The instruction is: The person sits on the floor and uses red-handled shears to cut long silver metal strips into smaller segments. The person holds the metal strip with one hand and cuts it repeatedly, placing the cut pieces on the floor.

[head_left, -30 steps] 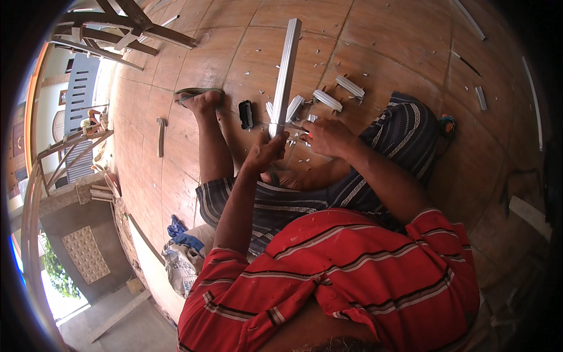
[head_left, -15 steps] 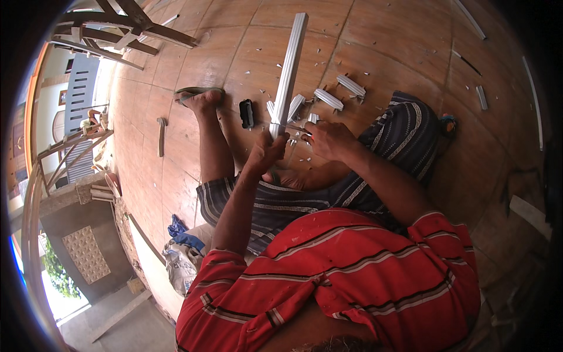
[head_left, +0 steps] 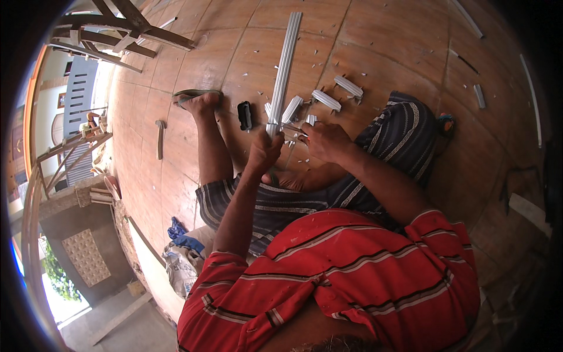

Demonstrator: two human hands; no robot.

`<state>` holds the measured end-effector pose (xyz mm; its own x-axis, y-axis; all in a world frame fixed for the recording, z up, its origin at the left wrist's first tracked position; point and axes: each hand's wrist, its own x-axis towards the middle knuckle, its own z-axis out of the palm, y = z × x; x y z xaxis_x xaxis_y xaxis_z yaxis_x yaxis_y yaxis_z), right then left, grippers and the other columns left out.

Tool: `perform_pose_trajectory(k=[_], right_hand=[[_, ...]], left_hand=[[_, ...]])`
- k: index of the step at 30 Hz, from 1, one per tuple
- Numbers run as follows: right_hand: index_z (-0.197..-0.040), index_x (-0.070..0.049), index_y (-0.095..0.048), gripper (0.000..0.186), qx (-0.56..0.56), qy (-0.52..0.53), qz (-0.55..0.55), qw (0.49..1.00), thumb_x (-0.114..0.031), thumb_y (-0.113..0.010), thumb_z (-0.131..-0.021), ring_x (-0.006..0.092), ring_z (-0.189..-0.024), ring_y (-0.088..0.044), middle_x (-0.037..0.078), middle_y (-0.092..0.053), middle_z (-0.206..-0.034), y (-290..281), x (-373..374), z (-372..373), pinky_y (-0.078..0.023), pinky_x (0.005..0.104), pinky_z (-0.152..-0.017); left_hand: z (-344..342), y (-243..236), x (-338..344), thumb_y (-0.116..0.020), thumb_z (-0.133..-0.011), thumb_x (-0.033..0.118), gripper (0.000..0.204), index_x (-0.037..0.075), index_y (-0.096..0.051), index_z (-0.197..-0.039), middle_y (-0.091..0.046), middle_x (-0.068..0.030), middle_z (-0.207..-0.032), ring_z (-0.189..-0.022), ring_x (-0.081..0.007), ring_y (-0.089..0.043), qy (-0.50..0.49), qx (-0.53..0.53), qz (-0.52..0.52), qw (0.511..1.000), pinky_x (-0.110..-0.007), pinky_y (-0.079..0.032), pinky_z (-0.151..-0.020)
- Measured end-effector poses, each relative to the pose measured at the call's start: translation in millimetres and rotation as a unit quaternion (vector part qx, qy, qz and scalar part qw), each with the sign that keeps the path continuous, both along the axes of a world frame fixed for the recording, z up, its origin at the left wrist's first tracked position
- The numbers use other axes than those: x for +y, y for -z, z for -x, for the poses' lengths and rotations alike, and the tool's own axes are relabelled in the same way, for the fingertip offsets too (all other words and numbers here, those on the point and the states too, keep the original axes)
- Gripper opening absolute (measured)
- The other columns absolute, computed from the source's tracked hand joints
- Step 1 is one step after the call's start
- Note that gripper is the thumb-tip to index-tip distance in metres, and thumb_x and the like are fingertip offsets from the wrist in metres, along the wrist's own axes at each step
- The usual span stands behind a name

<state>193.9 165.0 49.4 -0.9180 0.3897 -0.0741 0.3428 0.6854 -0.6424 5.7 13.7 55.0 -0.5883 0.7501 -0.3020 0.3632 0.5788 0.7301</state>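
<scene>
A long white ribbed strip (head_left: pixel 286 64) points away from me, its near end gripped in my left hand (head_left: pixel 265 150). Closed fingers of my right hand (head_left: pixel 327 142) hold a thin, dark-tipped tool (head_left: pixel 291 127) against the strip's right side, close to my left hand. The tool's exact kind is hidden by my fingers. Just beyond my hands, short ribbed white pieces (head_left: pixel 326 100) lie on the tiled floor (head_left: pixel 205 53) among small white chips. A black open tray-like case (head_left: pixel 244 115) rests left of the strip.
A hammer (head_left: pixel 160 139) lies on the tiles at left. My sandalled foot (head_left: pixel 199 100) is stretched forward. A wooden frame (head_left: pixel 135 29) stands at the far left, a pale sack (head_left: pixel 179 264) sits near my left side, and long white strips (head_left: pixel 532 100) lie at far right.
The strip has tilted a little, and its near end and my hands have shifted slightly left. The tool stays against the strip. Both hands keep their grip.
</scene>
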Motion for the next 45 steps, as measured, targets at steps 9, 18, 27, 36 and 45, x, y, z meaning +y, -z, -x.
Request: perform_pose_trajectory(k=[9, 18, 27, 36, 45], right_hand=[[-0.119, -0.004, -0.062, 0.033, -0.002, -0.02, 0.021, 1.0, -0.028, -0.06, -0.098, 0.0402, -0.091, -0.074, 0.023, -0.074, -0.095, 8, 8, -1, -0.059, 0.0521, -0.079], [-0.119, -0.002, -0.062, 0.031, -0.009, -0.029, 0.045, 0.999, -0.023, -0.059, -0.096, 0.0412, -0.094, -0.073, 0.024, -0.074, -0.098, 6, 11, -1, -0.058, 0.0521, -0.084], [-0.111, -0.003, -0.065, 0.029, -0.018, -0.041, 0.022, 0.999, -0.024, -0.061, -0.092, 0.0387, -0.09, -0.075, 0.023, -0.075, -0.096, 9, 14, -4, -0.061, 0.0513, -0.077], [-0.111, -0.003, -0.065, 0.027, -0.037, -0.039, 0.019, 0.998, -0.02, -0.061, -0.09, 0.0396, -0.09, -0.076, 0.024, -0.075, -0.095, 5, 12, -4, -0.061, 0.0503, -0.076], [-0.115, -0.007, -0.064, 0.026, -0.014, -0.011, 0.011, 1.0, -0.022, -0.06, -0.095, 0.0402, -0.089, -0.074, 0.022, -0.073, -0.095, 9, 3, -5, -0.06, 0.0511, -0.078]], left_hand=[[-14, -30, 10, -0.067, -0.099, 0.025, 0.024, 0.002, -0.059, -0.103, -0.059, -0.0016, -0.07, -0.059, -0.0098, -0.058, -0.008, -0.065, 0.027, 0.997, -0.03, -0.048, -0.051], [-23, -17, 4, -0.065, -0.098, 0.024, 0.022, 0.003, -0.061, -0.096, -0.059, -0.0004, -0.068, -0.058, -0.0093, -0.057, -0.049, -0.125, -0.011, 0.991, -0.031, -0.046, -0.052], [-27, -14, 4, -0.063, -0.098, 0.024, 0.02, 0.004, -0.06, -0.094, -0.057, 0.0016, -0.068, -0.057, -0.0076, -0.054, -0.053, -0.164, -0.011, 0.985, -0.029, -0.045, -0.051], [-26, -14, 5, -0.063, -0.097, 0.024, 0.021, 0.004, -0.059, -0.099, -0.058, -0.0007, -0.069, -0.057, -0.0093, -0.055, -0.05, -0.137, 0.01, 0.989, -0.03, -0.046, -0.051], [-20, -9, 4, -0.065, -0.096, 0.025, 0.029, -0.002, -0.057, -0.104, -0.063, -0.0166, -0.073, -0.061, -0.0241, -0.062, -0.026, -0.024, 0.02, 0.999, -0.043, -0.051, -0.058]])
